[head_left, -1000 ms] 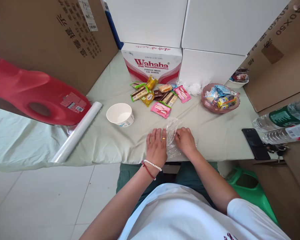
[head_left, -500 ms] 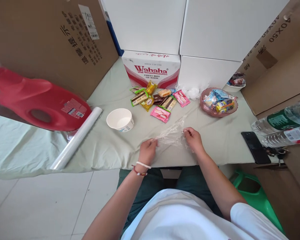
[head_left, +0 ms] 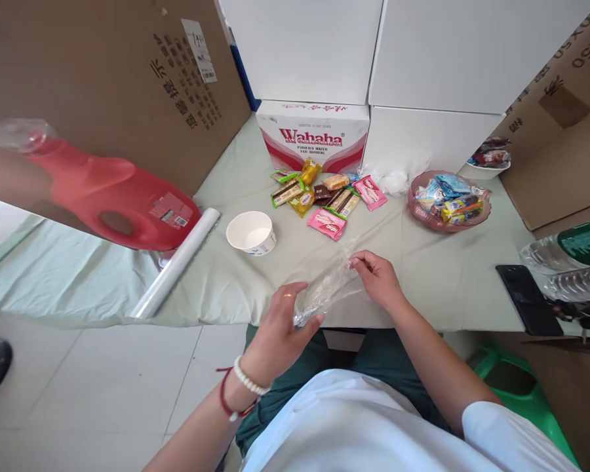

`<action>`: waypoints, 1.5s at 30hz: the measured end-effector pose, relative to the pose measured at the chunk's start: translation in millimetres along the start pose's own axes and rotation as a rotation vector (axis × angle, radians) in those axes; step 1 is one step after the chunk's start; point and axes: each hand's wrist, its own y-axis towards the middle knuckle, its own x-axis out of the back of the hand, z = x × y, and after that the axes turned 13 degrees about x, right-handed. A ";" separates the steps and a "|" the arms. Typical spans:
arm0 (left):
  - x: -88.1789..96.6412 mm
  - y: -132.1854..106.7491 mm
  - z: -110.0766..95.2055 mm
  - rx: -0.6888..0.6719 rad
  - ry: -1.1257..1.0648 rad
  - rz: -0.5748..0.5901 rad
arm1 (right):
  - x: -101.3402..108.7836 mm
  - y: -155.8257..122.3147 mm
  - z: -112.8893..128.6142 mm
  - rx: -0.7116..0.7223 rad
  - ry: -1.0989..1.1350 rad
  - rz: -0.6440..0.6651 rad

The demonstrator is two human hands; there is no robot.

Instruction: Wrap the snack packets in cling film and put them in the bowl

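Observation:
A crumpled sheet of clear plastic film point(head_left: 332, 285) stretches between my hands near the table's front edge. My right hand point(head_left: 377, 278) pinches its upper right end between thumb and fingers. At the film's lower left end, my left hand point(head_left: 281, 331) has its thumb and fingers spread apart; the film lies beside them, and I cannot tell whether it touches them. Beyond the film lie several wrapped snacks point(head_left: 327, 223) in a loose pile. An open white paper bowl point(head_left: 251, 233) stands upright to their left.
A roll of film point(head_left: 176, 265) lies at left by a red jug point(head_left: 122, 203). At right are a pink bowl point(head_left: 448, 223) of wrapped snacks, a black phone point(head_left: 527, 298) and plastic bottles point(head_left: 570, 249). Behind stand a Wahaha carton point(head_left: 314, 141) and white boxes point(head_left: 432, 59).
My left hand has opened from its pinch on the film and moved down and nearer to me. My right hand keeps its pinch. The view has shifted slightly left.

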 end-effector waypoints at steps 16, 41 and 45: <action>-68.5 76.0 -1.7 0.487 -0.652 -0.022 | 38.0 -24.0 -45.5 -0.042 -0.012 -0.175; -46.2 138.1 36.3 0.444 0.019 -0.393 | 35.9 -16.8 -63.9 0.086 -0.587 -0.110; -52.2 113.8 24.4 0.340 0.066 -0.547 | 30.8 -15.4 -69.4 0.071 -0.683 -0.099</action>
